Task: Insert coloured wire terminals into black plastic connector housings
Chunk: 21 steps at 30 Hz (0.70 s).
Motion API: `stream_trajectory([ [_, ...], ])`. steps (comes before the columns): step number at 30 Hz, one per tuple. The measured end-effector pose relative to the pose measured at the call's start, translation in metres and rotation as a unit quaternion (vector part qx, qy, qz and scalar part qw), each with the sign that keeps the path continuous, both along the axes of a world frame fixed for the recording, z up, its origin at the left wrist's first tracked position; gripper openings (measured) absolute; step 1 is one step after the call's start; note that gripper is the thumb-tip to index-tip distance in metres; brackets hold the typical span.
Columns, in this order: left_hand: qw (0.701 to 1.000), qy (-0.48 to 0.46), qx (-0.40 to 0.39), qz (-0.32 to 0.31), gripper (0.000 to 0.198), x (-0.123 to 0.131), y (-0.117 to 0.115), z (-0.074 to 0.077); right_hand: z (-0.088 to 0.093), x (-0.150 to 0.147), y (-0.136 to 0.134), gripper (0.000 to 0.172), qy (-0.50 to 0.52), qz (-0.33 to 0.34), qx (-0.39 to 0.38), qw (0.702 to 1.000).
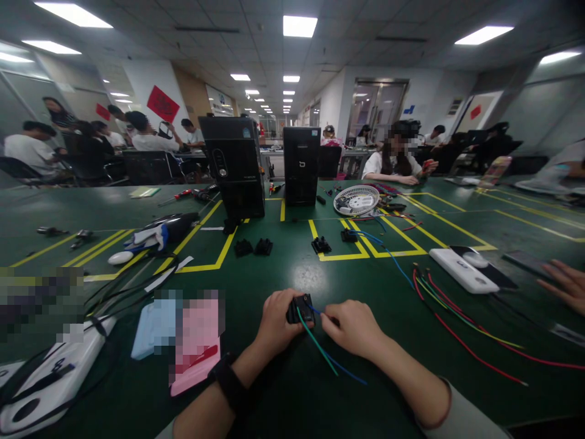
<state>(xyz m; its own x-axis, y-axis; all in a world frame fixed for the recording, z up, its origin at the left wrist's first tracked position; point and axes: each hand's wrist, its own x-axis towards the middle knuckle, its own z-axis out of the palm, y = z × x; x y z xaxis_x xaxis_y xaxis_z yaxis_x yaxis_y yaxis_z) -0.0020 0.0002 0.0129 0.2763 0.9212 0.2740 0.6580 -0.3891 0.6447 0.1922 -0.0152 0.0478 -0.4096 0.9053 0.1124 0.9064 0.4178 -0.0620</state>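
My left hand (276,323) is closed around a small black terminal block (302,308), held just above the green table. Fingers curled, my right hand (350,326) pinches a blue wire (316,311) close to the block's right side. A green wire (315,341) runs from the block's face down and to the right. The blue wire's free length trails below my right hand. Whether the blue wire's end sits inside the block, I cannot tell. Similar black blocks lie ahead: a pair (254,246), one (321,244) alone, and one (350,235) with blue wires.
Two black computer towers (301,164) stand ahead. A white basket (356,200) holds small parts. Red, green and yellow wires (457,323) lie right, near a white power bank (464,271) and another person's hand (564,283). Pink (196,347) and blue (158,323) items lie left.
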Motion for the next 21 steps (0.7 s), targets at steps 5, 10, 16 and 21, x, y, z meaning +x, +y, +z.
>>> stream_trajectory([
  [5,1.000,-0.004,0.000,-0.003,0.039,-0.0002,-0.0003,0.0006,0.0013,-0.0004,0.0001,0.035,0.009,-0.016,0.000,1.000],
  [10,1.000,-0.002,0.001,-0.003,0.038,-0.0003,0.0000,-0.0003,0.0022,-0.0006,0.0011,0.036,0.013,-0.021,-0.011,1.000],
  [16,1.000,-0.006,-0.002,-0.006,0.037,-0.0004,0.0010,-0.0029,0.0018,-0.0001,0.0025,0.035,0.020,-0.035,-0.016,0.999],
  [21,1.000,-0.010,-0.002,-0.005,0.039,-0.0004,0.0007,-0.0028,0.0021,0.0001,0.0030,0.035,0.030,-0.035,-0.019,0.999],
])
